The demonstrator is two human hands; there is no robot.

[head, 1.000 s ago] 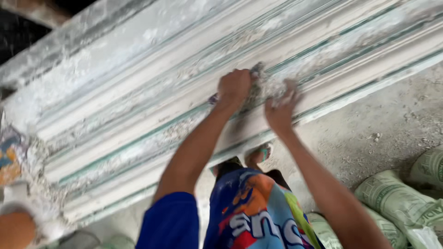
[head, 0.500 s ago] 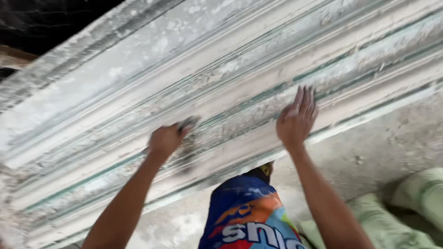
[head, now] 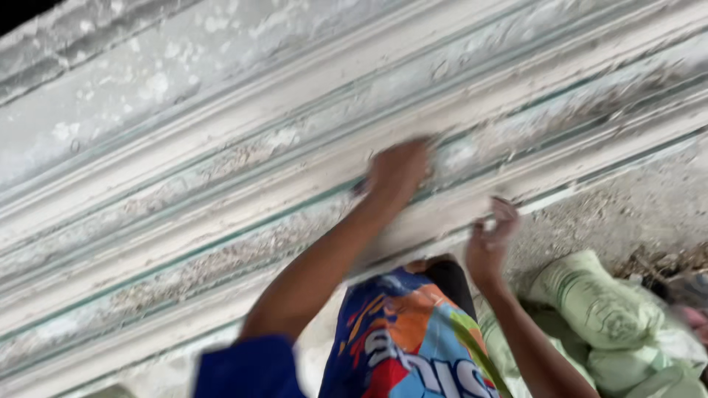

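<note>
Long white ribbed plaster moulding [head: 221, 221], axis from eight to two o'clock; left hand [head: 398, 171] clenched against it, right hand [head: 490, 239] released, fingers loose.

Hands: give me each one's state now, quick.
Left hand: closed, pressed to the plaster moulding; contents cannot be told.
Right hand: fingers curled, apparently empty.

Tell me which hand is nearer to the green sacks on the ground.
Right. The right hand hangs at the lower edge of the long moulded plaster piece, just left of the green sacks. The left hand presses on the moulding higher up, farther from them.
</note>
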